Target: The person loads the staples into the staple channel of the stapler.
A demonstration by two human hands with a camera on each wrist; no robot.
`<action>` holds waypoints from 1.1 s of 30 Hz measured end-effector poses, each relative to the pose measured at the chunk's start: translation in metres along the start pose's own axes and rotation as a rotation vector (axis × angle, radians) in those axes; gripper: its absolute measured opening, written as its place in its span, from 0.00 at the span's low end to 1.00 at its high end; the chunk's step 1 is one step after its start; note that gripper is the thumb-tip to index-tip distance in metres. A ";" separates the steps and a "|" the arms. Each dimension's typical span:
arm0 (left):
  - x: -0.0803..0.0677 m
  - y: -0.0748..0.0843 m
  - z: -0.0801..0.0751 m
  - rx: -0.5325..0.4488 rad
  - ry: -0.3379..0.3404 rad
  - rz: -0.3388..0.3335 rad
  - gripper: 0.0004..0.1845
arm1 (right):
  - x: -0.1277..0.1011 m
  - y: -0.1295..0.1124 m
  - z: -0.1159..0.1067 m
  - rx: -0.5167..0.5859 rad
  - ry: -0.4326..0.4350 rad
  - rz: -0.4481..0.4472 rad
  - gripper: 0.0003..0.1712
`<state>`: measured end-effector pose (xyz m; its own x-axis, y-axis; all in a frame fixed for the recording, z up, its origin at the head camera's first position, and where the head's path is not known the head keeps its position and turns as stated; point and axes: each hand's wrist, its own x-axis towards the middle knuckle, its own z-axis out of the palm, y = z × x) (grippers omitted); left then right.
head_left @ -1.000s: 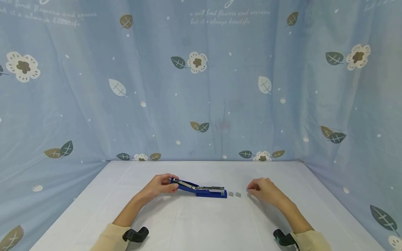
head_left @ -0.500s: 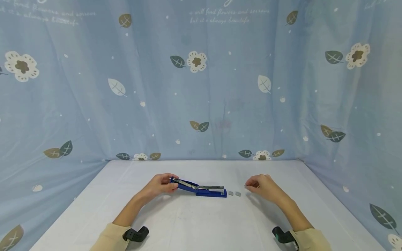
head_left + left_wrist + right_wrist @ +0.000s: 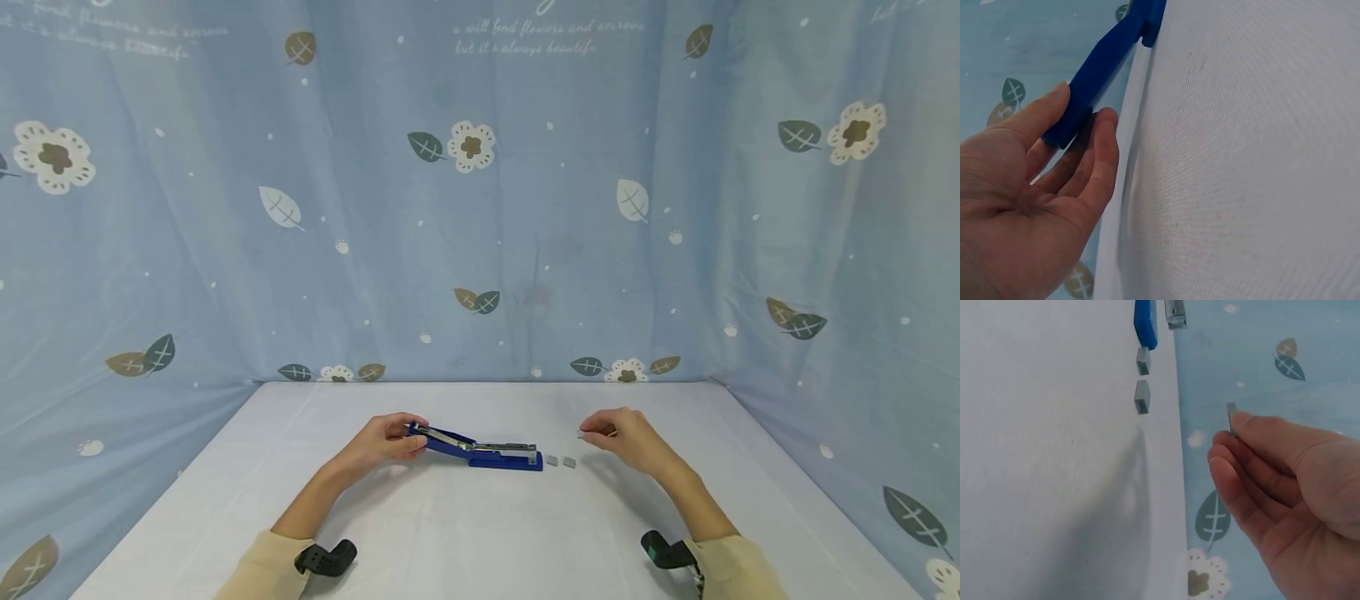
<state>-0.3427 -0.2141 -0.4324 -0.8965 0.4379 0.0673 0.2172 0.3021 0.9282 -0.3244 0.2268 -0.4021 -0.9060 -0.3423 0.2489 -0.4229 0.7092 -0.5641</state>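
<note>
A blue stapler [image 3: 506, 461] lies opened out on the white table, its metal staple channel facing up. My left hand [image 3: 392, 439] pinches the raised top arm between thumb and fingers, holding it tilted up to the left; the left wrist view shows the thumb on the blue arm [image 3: 1094, 72]. To the right, above the table, my right hand [image 3: 626, 435] pinches a small grey staple strip [image 3: 1231, 417] between thumb and fingertips. Two more grey staple strips [image 3: 561, 461] lie side by side on the table, just right of the stapler's base.
A white cloth covers the table [image 3: 480, 533]. Behind it and at both sides hangs a blue curtain [image 3: 480, 233] with leaf and flower prints. Black wrist cameras [image 3: 326, 558] are strapped at both sleeves.
My right hand has risen and shifted slightly left with the pinched staple strip, away from the two on the table. The left hand and stapler stay put.
</note>
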 end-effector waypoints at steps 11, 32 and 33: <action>0.002 -0.004 0.000 -0.012 0.001 -0.001 0.24 | 0.009 0.000 0.005 0.072 -0.028 -0.006 0.10; 0.003 -0.005 0.007 -0.013 0.048 0.020 0.23 | 0.018 -0.004 0.017 0.100 -0.030 -0.064 0.09; 0.004 -0.005 0.007 -0.014 0.048 0.020 0.24 | 0.019 -0.004 0.018 0.100 -0.032 -0.059 0.08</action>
<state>-0.3444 -0.2082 -0.4388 -0.9095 0.4026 0.1031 0.2302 0.2815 0.9316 -0.3393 0.2063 -0.4091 -0.8779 -0.4022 0.2599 -0.4704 0.6224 -0.6255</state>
